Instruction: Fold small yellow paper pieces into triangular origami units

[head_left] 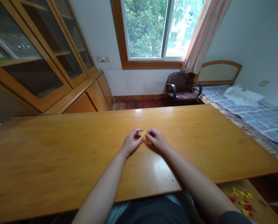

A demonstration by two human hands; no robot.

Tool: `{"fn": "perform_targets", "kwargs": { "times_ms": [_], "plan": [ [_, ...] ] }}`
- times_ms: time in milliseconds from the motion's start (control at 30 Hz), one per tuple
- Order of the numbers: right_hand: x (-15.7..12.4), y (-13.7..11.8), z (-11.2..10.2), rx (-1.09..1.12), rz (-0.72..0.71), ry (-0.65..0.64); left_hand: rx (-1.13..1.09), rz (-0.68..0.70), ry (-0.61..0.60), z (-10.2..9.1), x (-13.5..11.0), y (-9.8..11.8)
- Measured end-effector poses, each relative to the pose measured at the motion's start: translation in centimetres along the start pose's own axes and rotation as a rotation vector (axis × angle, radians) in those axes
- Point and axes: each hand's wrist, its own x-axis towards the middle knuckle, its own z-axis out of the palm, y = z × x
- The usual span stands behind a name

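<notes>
A small piece of folded yellow paper (143,134) is held between both hands over the middle of the wooden table (59,155). My left hand (131,140) pinches its left side between thumb and fingers. On the other side, my right hand (157,139) grips the right edge with thumb and fingertips. Fingers cover much of the paper, so its exact folded shape cannot be made out.
Several red and yellow folded paper pieces (243,200) lie on a lower wooden surface (267,214) at the lower right. Beyond the table stand a chair (178,85), a bed (253,109) and a glass-door cabinet (59,59).
</notes>
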Motion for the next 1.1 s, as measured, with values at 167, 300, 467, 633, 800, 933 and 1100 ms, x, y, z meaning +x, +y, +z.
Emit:
{"fn": "perform_targets", "kwargs": {
  "times_ms": [167, 300, 467, 633, 800, 933, 1100],
  "plan": [
    [0.0, 0.1, 0.1, -0.006, -0.010, 0.006, 0.010, 0.014, 0.000, 0.0, 0.0, 0.1],
    [0.0, 0.1, 0.1, -0.013, -0.019, 0.008, -0.007, 0.011, -0.013, -0.1, -0.1, 0.2],
    [0.0, -0.2, 0.1, -0.023, -0.038, 0.004, -0.006, -0.013, -0.014, -0.1, 0.0, 0.2],
    [0.0, -0.2, 0.1, 0.003, -0.020, -0.004, -0.039, -0.035, -0.014, 0.0, 0.2, -0.4],
    [-0.1, 0.3, 0.2, 0.086, 0.039, -0.007, -0.099, -0.055, -0.021, 0.0, 0.4, -0.9],
    [0.0, 0.6, 0.3, 0.185, 0.076, -0.003, -0.150, -0.078, -0.016, 0.1, 0.5, -1.2],
    [0.1, 1.0, 0.6, 0.323, 0.091, -0.017, -0.175, -0.087, 0.011, 0.1, 0.5, -1.4]
  ]
}}
